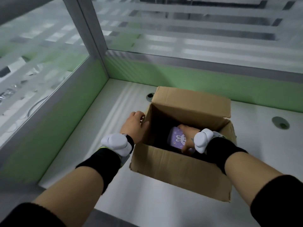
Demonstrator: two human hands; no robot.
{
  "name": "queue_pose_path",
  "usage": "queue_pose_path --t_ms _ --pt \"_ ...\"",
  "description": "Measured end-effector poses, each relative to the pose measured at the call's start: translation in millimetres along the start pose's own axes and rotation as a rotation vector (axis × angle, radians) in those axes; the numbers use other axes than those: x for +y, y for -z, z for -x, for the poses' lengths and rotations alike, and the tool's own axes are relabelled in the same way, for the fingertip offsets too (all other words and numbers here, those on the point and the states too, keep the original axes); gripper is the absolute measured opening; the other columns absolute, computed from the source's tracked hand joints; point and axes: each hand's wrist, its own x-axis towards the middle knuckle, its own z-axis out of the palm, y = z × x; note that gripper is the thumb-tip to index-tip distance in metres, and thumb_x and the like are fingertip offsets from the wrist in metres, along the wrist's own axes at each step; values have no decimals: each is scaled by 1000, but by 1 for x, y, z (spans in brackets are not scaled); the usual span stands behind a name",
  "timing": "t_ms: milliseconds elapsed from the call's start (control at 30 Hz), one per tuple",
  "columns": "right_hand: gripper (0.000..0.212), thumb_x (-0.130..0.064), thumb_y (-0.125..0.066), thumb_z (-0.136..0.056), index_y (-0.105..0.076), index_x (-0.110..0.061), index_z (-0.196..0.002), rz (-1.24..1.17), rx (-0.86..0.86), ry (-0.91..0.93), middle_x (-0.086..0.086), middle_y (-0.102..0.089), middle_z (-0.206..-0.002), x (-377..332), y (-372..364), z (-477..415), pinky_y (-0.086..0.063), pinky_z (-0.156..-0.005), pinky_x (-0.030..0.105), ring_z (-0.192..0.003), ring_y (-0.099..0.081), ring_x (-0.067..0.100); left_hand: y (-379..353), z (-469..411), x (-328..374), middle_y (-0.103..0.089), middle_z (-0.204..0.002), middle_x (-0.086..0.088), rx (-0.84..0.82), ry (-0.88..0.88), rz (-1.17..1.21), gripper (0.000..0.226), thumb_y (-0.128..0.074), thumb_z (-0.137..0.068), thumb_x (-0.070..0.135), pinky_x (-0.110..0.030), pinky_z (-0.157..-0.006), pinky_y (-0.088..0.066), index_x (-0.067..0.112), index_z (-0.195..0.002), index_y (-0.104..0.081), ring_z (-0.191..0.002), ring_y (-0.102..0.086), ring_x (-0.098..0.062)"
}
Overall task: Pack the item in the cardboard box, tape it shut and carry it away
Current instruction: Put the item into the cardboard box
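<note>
Purple item [176, 140] inside cardboard box [180, 169], pinched by right hand [188, 136] fingers; left hand [133, 126] seemingly grips box wall.

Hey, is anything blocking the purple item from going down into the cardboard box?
Nothing visible does. The right hand holds the purple item inside the open cardboard box, and the left hand grips the box's left wall, clear of the way down. The box floor underneath is too dark to check.

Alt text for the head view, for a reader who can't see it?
The right hand holds a purple item inside an open cardboard box on a white desk, while the left hand grips the box's left wall. Green partitions with frosted glass stand behind.
</note>
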Motion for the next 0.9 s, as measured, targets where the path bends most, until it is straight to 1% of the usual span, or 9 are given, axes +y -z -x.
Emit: queue_pose_path --t_ms 100,133,200,300,367,400,467,600,900 --pt "85 -18 -80 -61 -33 -17 -132 -38 -21 -26 -1 -62 -109 5 -9 -4 -39 -61 15 -81 -60 10 -2 -1 -2 -50 -123 -8 1 10 5 36 -47 -92 30 -28 -82 -40 12 -123 -46 -105 -54 -25" --pt "83 -17 -79 -61 -34 -17 -131 -32 -17 -29 -2 -61 -109 6 -11 -5 -38 -61 14 -82 -61 10 -3 -1 -2 -50 -123 -8 1 14 5 36 -46 -93 30 -28 -81 -39 12 -124 -46 -105 -54 -25" --pt "87 -17 -81 -60 -34 -17 -132 -7 4 -16 -1 -55 -120 8 -12 -4 -37 -70 16 -100 -61 16 -4 -1 -2 -50 -124 -9 0 14 3 37 -46 -93 31 -27 -81 -38 12 -124 -46 -105 -54 -25" --pt "94 -18 -82 -61 -28 -18 -138 1 8 -6 0 -48 -135 6 -10 1 -38 -79 17 -116 -57 19 -4 -2 -2 -50 -124 -10 -7 4 1 36 -45 -93 31 -28 -82 -40 12 -124 -46 -105 -54 -26" --pt "98 -24 -85 -61 -28 -15 -141 -4 4 2 5 -45 -139 0 -4 4 -41 -92 22 -124 -50 23 -4 -2 -2 -50 -123 -10 -8 3 -6 36 -46 -93 31 -29 -82 -40 11 -123 -46 -104 -54 -26" --pt "96 -28 -85 -63 -31 -13 -140 -5 14 7 7 -45 -140 -4 0 6 -40 -97 25 -126 -48 24 -3 -2 -2 -50 -123 -10 -9 3 -8 36 -46 -93 31 -29 -81 -40 11 -123 -47 -104 -54 -26" --pt "86 -32 -80 -69 -34 -11 -139 -10 52 20 10 -46 -141 -13 8 12 -40 -103 29 -128 -47 26 -2 -2 -3 -50 -122 -10 -15 2 -9 36 -46 -93 32 -31 -84 -42 11 -122 -47 -104 -55 -27" --pt "77 -32 -71 -80 -32 -11 -143 -34 103 40 10 -44 -146 -30 25 27 -37 -108 32 -133 -44 26 0 -3 -4 -49 -123 -10 -30 -3 -11 38 -46 -92 37 -34 -87 -44 10 -121 -48 -105 -55 -28" --pt "70 -33 -66 -84 -35 -11 -143 -116 186 105 7 -45 -145 -73 49 52 -36 -110 31 -132 -45 23 7 -9 -18 -51 -118 -8 14 -9 8 39 -43 -91 45 -29 -77 -39 15 -114 -51 -99 -55 -27"
